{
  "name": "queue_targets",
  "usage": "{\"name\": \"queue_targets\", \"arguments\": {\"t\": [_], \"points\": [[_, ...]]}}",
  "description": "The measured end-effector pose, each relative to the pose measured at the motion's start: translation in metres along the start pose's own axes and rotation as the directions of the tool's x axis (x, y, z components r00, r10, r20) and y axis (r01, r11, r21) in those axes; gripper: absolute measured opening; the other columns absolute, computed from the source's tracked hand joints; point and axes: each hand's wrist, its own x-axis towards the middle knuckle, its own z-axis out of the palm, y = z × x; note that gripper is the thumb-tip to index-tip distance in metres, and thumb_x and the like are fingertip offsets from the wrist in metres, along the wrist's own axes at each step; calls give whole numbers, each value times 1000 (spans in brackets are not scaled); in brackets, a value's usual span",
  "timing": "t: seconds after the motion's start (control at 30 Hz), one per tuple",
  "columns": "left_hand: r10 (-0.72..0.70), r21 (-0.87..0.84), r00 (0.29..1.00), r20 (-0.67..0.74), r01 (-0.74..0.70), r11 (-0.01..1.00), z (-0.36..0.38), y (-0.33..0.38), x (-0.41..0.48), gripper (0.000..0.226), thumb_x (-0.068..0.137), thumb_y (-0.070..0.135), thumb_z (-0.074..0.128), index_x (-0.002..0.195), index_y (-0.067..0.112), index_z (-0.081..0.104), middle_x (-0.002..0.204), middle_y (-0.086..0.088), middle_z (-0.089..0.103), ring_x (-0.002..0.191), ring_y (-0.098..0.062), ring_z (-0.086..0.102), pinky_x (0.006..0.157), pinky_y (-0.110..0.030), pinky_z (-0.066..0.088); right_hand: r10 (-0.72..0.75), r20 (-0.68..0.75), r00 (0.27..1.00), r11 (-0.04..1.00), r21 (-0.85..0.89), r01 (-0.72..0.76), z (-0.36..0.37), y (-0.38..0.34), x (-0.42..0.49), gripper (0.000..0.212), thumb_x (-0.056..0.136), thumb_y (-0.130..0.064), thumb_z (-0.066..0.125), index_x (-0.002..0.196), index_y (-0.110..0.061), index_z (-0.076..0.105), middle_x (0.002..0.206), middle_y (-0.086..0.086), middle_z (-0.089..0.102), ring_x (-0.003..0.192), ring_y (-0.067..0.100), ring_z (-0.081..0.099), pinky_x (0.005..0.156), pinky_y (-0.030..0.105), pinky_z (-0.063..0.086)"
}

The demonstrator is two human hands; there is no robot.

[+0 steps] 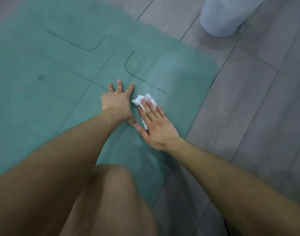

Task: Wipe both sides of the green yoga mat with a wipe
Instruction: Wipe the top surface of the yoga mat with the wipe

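Observation:
The green yoga mat (43,92) lies flat on the floor and fills the left and middle of the view, with dark guide lines printed on it. My left hand (116,99) rests on it with fingers spread and straight. Just to its right, my right hand (156,123) presses a crumpled white wipe (142,99) flat against the mat with straight fingers. A paler wet streak runs up the mat beyond the wipe. The mat's rounded corner lies to the upper right.
Grey plank flooring (256,99) borders the mat on the right. A pale rounded object (224,16) stands on the floor at the top right. My bare knee (111,193) is on the mat's near edge.

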Motion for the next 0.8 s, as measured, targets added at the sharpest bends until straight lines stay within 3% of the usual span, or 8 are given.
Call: {"name": "queue_targets", "arguments": {"t": [0.1, 0.2, 0.3, 0.37, 0.5, 0.6, 0.7, 0.8], "points": [[93, 54, 993, 73, -97, 994, -20, -8, -3, 165, 36, 83, 90, 165, 44, -6, 177, -3, 3, 159, -37, 21, 111, -52, 44, 77, 95, 993, 997, 16, -79, -12, -9, -1, 76, 109, -60, 17, 170, -20, -4, 177, -5, -16, 160, 10, -22, 133, 44, -3], [179, -1, 979, 94, -180, 984, -34, -38, -1, 142, 48, 71, 96, 165, 43, 18, 172, 1, 26, 150, -30, 41, 113, -46, 46, 123, 165, 979, 990, 52, -133, -20, -20, -8, 73, 109, -59, 14, 170, -24, -7, 176, -9, -19, 160, 8, -21, 133, 42, -4], [134, -40, 991, 4, -133, 990, -21, -88, 6, 149, 49, 71, 94, 165, 45, 6, 176, -2, 8, 161, -30, 12, 126, -56, 25, 105, 119, 987, 994, 12, -107, -35, -4, 11, 75, 106, -62, 6, 169, -25, -9, 176, -8, -17, 161, 9, -19, 133, 42, 0], [102, -62, 994, 27, -100, 993, -3, -111, 10, 152, 48, 74, 93, 163, 52, -5, 177, 3, -8, 163, -31, -1, 123, -68, 20, 163, 69, 984, 987, -17, -162, -54, 32, 47, 77, 105, -63, 4, 170, -22, -8, 177, -4, -13, 162, 13, -14, 133, 44, 2], [143, -60, 989, 29, -141, 988, 4, -106, 22, 156, 42, 72, 95, 161, 55, -4, 177, 4, -7, 162, -34, 2, 120, -70, 28, 289, -29, 957, 957, -28, -290, -86, 99, 106, 79, 108, -63, 14, 170, -17, -2, 178, 2, -9, 164, 18, -9, 133, 44, 0], [88, -76, 996, 31, -85, 993, 2, -102, 26, 163, 36, 67, 99, 161, 56, -5, 176, 4, -8, 162, -35, 0, 118, -71, 30, 332, -113, 936, 943, 43, -330, -77, 76, 136, 86, 104, -68, 12, 170, -13, -1, 178, 5, -8, 164, 20, -11, 133, 47, -2], [67, -79, 994, 80, -61, 995, -1, -100, 30, 168, 34, 62, 101, 160, 56, -11, 175, 6, -15, 162, -34, -7, 116, -77, 27, 15, -80, 997, 1000, 8, -14, -44, 12, 119, 85, 106, -67, 17, 170, -13, 2, 178, 7, -5, 164, 22, -11, 132, 50, 5], [74, -80, 993, 94, -66, 995, -4, -105, 32, 168, 35, 67, 99, 159, 57, -13, 174, 10, -18, 162, -31, -11, 115, -78, 25, -246, -24, 969, 969, -35, 245, -10, -48, 74, 82, 108, -62, 29, 170, -12, 9, 178, 6, -1, 164, 21, -9, 132, 48, 8]]}}
